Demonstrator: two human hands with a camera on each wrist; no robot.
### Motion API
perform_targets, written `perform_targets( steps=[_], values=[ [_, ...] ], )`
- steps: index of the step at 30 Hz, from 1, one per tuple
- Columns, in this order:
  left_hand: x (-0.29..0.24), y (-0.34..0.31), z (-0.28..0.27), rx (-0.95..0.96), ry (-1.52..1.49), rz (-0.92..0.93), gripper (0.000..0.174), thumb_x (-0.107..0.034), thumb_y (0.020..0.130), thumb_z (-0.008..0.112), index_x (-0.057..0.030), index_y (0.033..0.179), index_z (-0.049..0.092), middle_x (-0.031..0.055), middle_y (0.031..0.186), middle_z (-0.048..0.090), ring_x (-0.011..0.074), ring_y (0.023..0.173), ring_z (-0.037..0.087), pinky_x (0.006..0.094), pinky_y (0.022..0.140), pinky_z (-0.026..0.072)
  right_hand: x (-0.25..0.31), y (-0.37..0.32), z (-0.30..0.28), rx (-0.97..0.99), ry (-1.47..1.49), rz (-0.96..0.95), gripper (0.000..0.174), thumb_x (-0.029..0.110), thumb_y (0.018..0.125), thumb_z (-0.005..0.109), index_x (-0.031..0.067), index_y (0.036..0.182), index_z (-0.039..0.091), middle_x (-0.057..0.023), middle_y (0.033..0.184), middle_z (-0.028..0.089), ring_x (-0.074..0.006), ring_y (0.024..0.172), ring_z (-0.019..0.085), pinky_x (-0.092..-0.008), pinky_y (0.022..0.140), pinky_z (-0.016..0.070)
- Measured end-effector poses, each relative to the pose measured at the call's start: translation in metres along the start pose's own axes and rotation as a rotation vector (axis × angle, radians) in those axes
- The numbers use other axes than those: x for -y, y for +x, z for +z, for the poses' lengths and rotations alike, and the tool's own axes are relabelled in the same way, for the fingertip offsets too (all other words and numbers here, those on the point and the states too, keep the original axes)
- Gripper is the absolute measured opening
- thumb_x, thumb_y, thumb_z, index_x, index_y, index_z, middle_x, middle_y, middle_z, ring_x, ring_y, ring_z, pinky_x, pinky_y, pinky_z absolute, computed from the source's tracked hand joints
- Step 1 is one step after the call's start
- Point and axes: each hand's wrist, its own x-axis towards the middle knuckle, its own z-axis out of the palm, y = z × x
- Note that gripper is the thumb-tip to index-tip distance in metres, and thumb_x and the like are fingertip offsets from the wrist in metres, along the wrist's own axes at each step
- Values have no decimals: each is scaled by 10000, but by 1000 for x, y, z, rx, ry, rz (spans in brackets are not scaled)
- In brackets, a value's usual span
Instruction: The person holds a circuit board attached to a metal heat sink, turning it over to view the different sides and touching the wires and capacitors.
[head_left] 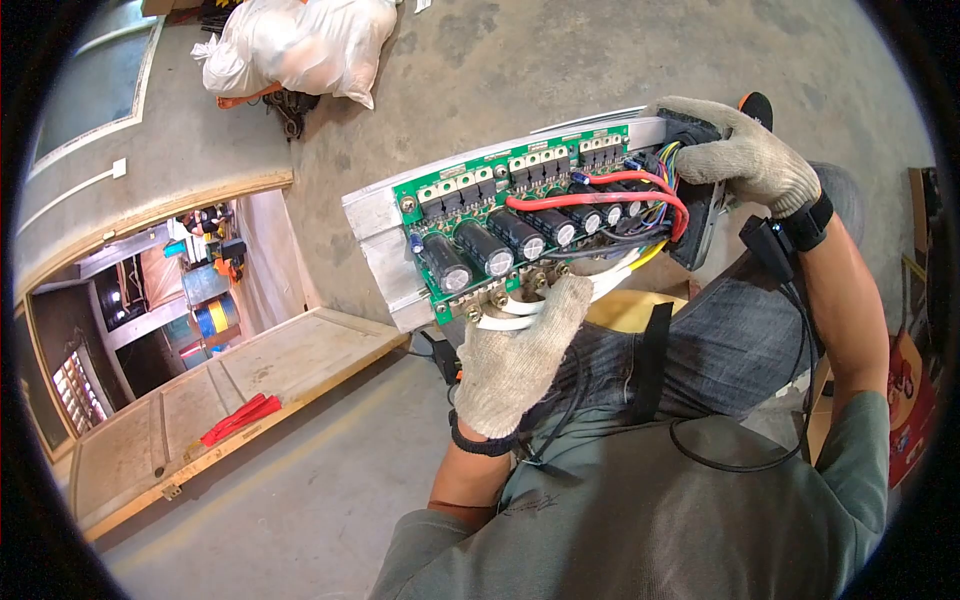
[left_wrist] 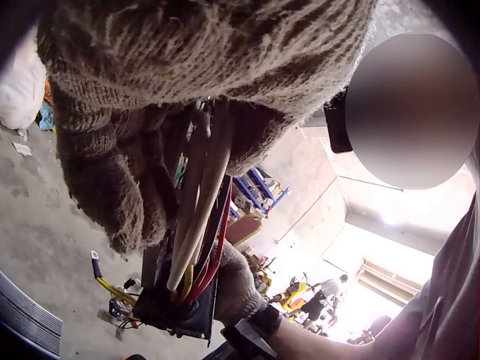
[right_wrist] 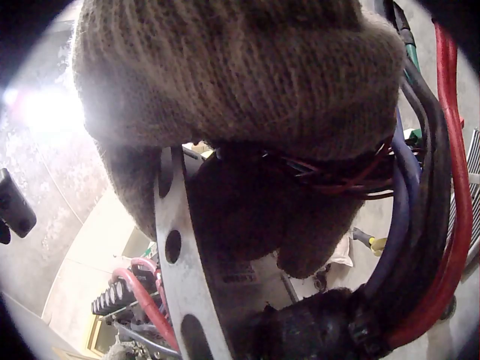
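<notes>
In the head view, a green circuit board [head_left: 408, 188] with several black capacitors lies on a silvery metal body [head_left: 385, 262], held tilted above the lap. My gloved left hand [head_left: 525, 365] grips its lower edge beside white cables [head_left: 505, 322]; the left wrist view shows the gloved fingers around these cables [left_wrist: 202, 202]. My gloved right hand [head_left: 750, 155] grips the black end piece [head_left: 708, 225], where red cables [head_left: 600, 197] and thin coloured wires enter. In the right wrist view a perforated metal strip [right_wrist: 180, 255] runs beside that hand [right_wrist: 240, 82], which hides part of the wires.
Below the unit are jeans-clad legs [head_left: 720, 340]. A wooden door panel [head_left: 290, 370] with a red item [head_left: 240, 418] on it is at the left. White bags [head_left: 310, 45] lie at the upper left. A red box [head_left: 908, 400] stands at the right.
</notes>
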Motion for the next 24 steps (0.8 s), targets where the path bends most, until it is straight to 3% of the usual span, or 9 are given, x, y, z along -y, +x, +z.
perform_targets(
  steps=[7,14,16,24],
  values=[
    [-4,0,1,-7,-46,-54,211,-162,856,718,-4,992,682,80,931,706,131,803,660,294,697,523,5,-2,-2,-12,-96,7,714,208,749,779,-54,1343,480,-123,1170,639,-180,1012,621,-296,921,496],
    [0,0,1,-3,-99,-72,214,-162,856,717,-7,1000,685,85,931,707,131,810,659,295,708,522,-1,0,-1,-9,0,-35,713,205,752,781,-51,1346,480,-120,1163,640,-173,1003,623,-296,908,503],
    [-1,0,0,-3,-64,-48,213,-162,856,717,-9,1000,686,81,928,708,133,804,661,296,704,523,3,0,-1,-1,0,40,763,138,743,732,-46,1407,405,-134,1208,606,-196,1041,609,-322,918,501],
    [2,0,1,-9,-69,-61,215,-172,854,718,-6,988,692,91,926,713,143,805,671,302,704,524,2,1,0,-1,-28,12,741,141,745,721,-44,1398,421,-141,1199,611,-203,1028,621,-323,914,512]
  ],
)
